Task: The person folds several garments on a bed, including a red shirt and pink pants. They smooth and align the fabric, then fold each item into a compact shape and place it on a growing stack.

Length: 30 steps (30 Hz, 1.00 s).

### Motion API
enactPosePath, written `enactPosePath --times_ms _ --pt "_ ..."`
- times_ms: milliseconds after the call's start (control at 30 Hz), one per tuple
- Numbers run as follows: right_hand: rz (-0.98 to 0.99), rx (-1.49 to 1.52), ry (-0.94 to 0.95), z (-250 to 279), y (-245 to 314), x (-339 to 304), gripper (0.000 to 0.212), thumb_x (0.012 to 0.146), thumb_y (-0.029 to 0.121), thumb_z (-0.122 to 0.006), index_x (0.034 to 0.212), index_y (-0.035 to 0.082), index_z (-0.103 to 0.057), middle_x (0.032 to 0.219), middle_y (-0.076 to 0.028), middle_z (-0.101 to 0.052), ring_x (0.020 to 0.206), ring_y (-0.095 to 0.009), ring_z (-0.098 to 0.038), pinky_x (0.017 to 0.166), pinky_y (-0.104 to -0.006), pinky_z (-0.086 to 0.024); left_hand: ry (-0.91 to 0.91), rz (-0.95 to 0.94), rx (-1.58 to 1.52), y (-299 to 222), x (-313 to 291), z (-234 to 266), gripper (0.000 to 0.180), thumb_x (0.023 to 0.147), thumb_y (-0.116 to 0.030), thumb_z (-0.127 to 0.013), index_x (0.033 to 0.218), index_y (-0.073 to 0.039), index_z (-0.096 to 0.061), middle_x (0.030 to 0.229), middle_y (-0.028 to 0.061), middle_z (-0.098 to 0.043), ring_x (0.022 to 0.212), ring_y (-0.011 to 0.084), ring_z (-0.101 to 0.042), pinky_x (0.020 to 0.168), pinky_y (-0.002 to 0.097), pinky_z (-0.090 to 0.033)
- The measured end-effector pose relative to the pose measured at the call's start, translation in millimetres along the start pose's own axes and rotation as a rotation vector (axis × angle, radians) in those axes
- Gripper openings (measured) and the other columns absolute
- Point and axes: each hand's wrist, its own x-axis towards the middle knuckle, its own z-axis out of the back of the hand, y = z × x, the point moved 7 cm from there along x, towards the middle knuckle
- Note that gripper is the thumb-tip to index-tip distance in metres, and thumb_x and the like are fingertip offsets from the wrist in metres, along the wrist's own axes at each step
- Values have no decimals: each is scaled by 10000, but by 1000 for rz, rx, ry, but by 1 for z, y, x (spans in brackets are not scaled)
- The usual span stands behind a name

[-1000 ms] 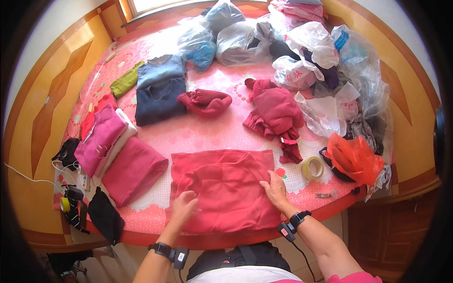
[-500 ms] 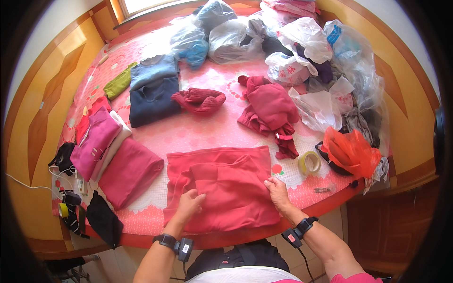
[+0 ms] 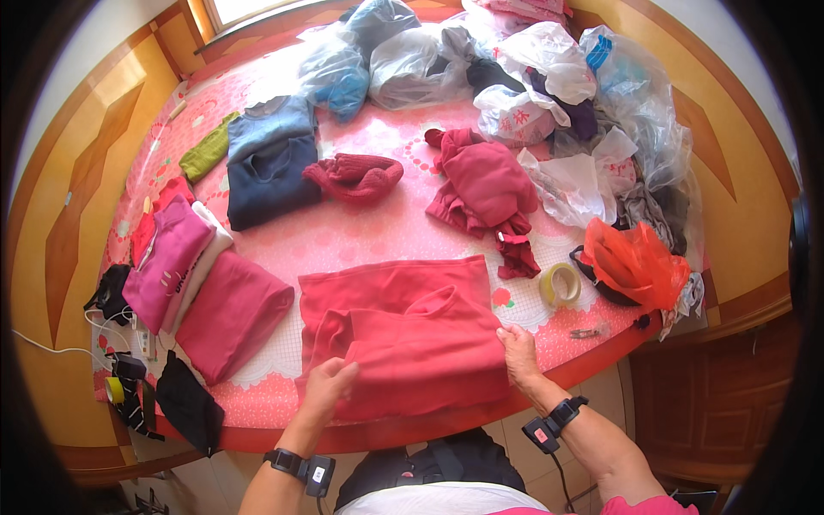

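A red garment (image 3: 412, 343) lies at the table's near edge, its top layer doubled over and rumpled, with a neckline-like opening near its upper middle. My left hand (image 3: 329, 384) is over its lower left part, fingers curled together on the cloth. At the right edge, my right hand (image 3: 520, 354) pinches the fabric between thumb and fingers. Whether the garment is a top or something else cannot be made out. Both wrists wear black straps with small boxes.
Folded pink clothes (image 3: 236, 318) and a black cloth (image 3: 189, 403) lie left. Behind are folded blue sweaters (image 3: 273, 180), a knitted red item (image 3: 360, 178) and a crumpled red garment (image 3: 489, 184). Tape (image 3: 560, 285), an orange bag (image 3: 639, 266) and plastic bags (image 3: 421, 69) sit right and back.
My left hand has shifted slightly down and left, my right hand slightly right. The garment's top layer has been drawn wider and lies differently. The view has tilted a little.
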Motion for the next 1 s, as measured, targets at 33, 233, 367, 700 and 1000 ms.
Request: enactPosePath --times_ms 33,233,367,700,1000 --pt "30 -3 6 1 1 0 165 985 154 -659 893 17 -665 737 48 -570 714 -54 -452 636 -269 -407 1 -7 16 0 -3 1 148 981 -200 -729 902 -111 -641 739 -55 -594 534 50 -494 503 214 -411" --pt "80 -86 15 6 1 -2 161 982 147 -656 894 14 -673 713 36 -571 695 -57 -457 627 -278 -414 28 -8 -16 6 -18 -5 145 991 -211 -717 899 -132 -636 705 -70 -558 483 43 -442 468 221 -398" --pt "135 -181 -7 7 4 -3 164 962 162 -668 903 9 -679 701 -12 -607 682 -87 -506 637 -308 -445 25 80 -124 17 -28 -6 134 998 -218 -701 911 -139 -635 691 -69 -549 436 51 -407 435 229 -382" --pt "204 -402 60 13 12 -29 170 951 159 -664 945 -9 -691 762 -72 -675 743 -124 -609 707 -323 -503 298 73 227 31 -64 -10 181 994 -244 -716 942 -74 -685 750 -46 -631 651 57 -593 629 231 -495" --pt "164 -261 92 9 22 -34 162 1000 140 -630 999 -9 -692 827 19 -650 812 -63 -558 747 -270 -482 183 -12 218 5 -67 -3 126 987 -173 -700 949 -52 -700 751 -48 -634 640 48 -583 607 225 -473"
